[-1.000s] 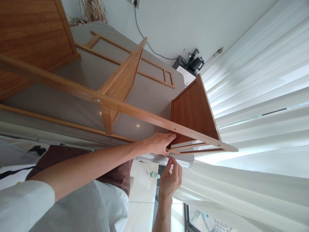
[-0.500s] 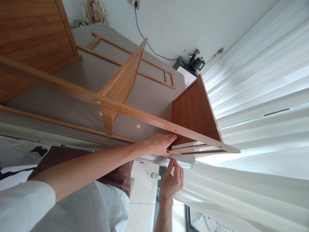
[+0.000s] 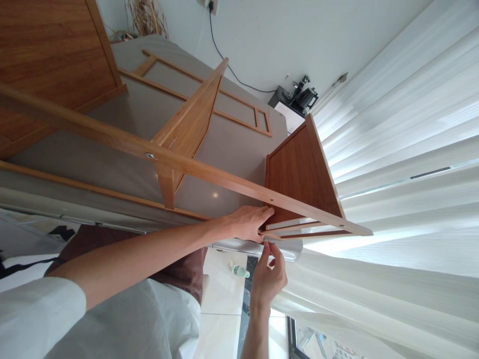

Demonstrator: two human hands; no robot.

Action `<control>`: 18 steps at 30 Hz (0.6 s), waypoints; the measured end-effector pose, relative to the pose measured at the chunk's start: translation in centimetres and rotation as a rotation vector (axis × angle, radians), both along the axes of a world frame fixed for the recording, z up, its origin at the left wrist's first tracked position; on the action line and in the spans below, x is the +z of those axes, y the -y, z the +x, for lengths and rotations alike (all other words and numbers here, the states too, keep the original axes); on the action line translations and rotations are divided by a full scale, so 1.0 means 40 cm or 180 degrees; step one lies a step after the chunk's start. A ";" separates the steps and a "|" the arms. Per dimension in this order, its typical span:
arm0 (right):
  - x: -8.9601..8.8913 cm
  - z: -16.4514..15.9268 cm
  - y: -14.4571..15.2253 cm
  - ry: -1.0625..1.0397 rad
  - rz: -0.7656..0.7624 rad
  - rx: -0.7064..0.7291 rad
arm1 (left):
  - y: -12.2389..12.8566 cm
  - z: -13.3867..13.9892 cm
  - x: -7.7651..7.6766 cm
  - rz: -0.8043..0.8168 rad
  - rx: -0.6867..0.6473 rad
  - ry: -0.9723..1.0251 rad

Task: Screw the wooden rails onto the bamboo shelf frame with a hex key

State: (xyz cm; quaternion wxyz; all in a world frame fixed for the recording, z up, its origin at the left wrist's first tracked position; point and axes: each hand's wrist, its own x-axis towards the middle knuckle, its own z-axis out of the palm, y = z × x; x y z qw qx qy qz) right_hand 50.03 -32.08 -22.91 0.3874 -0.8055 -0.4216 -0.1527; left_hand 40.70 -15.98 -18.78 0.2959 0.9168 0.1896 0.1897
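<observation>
My left hand (image 3: 249, 222) grips the near lower corner of a wooden frame (image 3: 209, 172), by the end panel (image 3: 299, 174); some of its fingers are hidden behind the wood. Just below it, my right hand (image 3: 267, 276) pinches a thin metal hex key (image 3: 272, 243) between thumb and fingers. One end of the key meets the frame's edge beside my left hand; the bolt or hole there is too small to make out. A slanted middle panel (image 3: 190, 119) joins the frame's long rail, where a round metal fastener (image 3: 149, 155) shows.
The frame lies on a grey-brown covered surface (image 3: 239, 154). Behind it rests a flat ladder-like wooden frame (image 3: 243, 127). A larger wooden panel (image 3: 56, 55) stands at left. White curtains (image 3: 404, 199) hang at right. A bottle (image 3: 239, 270) is on the floor.
My right hand has turned slightly and shifted a little to the right; the hex key's arm now points right and shows more clearly. My left hand stays in place.
</observation>
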 end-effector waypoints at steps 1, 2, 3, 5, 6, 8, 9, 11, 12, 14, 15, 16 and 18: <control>0.008 -0.004 -0.002 -0.0330 -0.0056 -0.0169 | 0.000 -0.001 0.000 -0.0012 0.0001 -0.0006; 0.016 -0.007 -0.004 -0.0694 -0.0104 -0.0278 | 0.001 -0.001 0.001 -0.0018 0.0007 -0.0002; 0.022 -0.008 -0.006 -0.1076 -0.0130 -0.0311 | 0.001 -0.001 0.001 -0.0016 0.0019 0.0010; 0.028 -0.007 -0.009 -0.1741 -0.0080 -0.0207 | 0.001 -0.001 0.001 -0.0017 0.0034 0.0047; 0.028 -0.004 -0.011 -0.1964 -0.0026 -0.0110 | 0.001 0.000 0.001 -0.0022 0.0033 0.0051; 0.022 0.003 -0.013 -0.2149 0.0063 0.0054 | 0.000 0.000 0.003 -0.0032 0.0021 0.0008; 0.018 0.007 -0.014 -0.2146 0.0079 0.0087 | -0.001 0.000 0.005 -0.0034 0.0014 -0.0019; 0.013 0.012 -0.013 -0.2090 0.0094 0.0025 | -0.001 0.000 0.009 -0.0028 0.0018 -0.0058; 0.013 0.013 -0.013 -0.2064 0.0108 -0.0059 | -0.001 0.000 0.011 -0.0030 0.0029 -0.0073; 0.016 0.009 -0.010 -0.1945 0.0115 -0.0253 | 0.000 -0.001 0.014 -0.0045 0.0045 -0.0093; 0.018 0.005 -0.008 -0.1798 0.0087 -0.0330 | 0.000 -0.001 0.014 -0.0048 0.0052 -0.0096; 0.019 0.001 -0.006 -0.1584 0.0032 -0.0364 | 0.001 -0.001 0.013 -0.0041 0.0056 -0.0090; 0.018 -0.008 -0.003 -0.1027 -0.0125 -0.0311 | 0.002 0.000 0.008 0.0005 0.0057 -0.0050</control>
